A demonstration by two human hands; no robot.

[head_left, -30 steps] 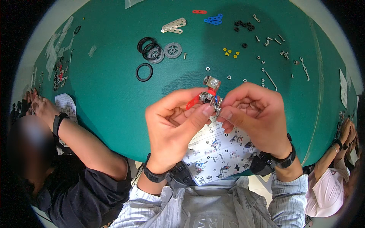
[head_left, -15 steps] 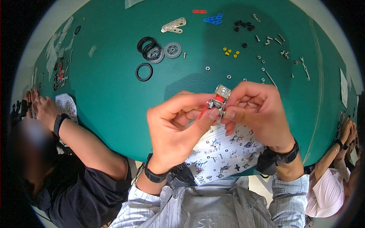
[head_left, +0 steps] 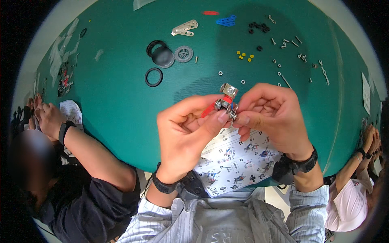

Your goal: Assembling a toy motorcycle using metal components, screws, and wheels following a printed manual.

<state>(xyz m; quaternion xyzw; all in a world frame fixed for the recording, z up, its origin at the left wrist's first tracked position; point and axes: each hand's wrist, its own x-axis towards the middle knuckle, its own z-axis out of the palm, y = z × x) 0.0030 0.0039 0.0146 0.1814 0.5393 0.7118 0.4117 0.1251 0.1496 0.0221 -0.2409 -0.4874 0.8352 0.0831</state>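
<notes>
My left hand (head_left: 184, 129) is closed on a small construction-kit assembly (head_left: 225, 101) of red strips, silver brackets, bolts and nuts. A silver bracket tops it, and a red strip slants down toward my left palm. My right hand (head_left: 273, 121) pinches at its right side, thumb and fingertips by the bolt end; whether a separate small part sits between them is hidden. Beneath both hands lies a printed instruction sheet (head_left: 243, 162) with pictures of built models.
Beyond my hands lie black tyres (head_left: 153, 77), a grey wheel (head_left: 184, 54), silver perforated strips (head_left: 184, 28), blue plates (head_left: 226, 21), yellow pieces (head_left: 245, 56), black rings (head_left: 259, 27), loose screws (head_left: 295, 43) and a small wrench (head_left: 323, 72). Co-workers sit at both sides, one person's arm (head_left: 97, 154) close on my left.
The assembly has tilted and shifted slightly left and up in my left hand, showing more of its right side. My right hand stays close beside it.
</notes>
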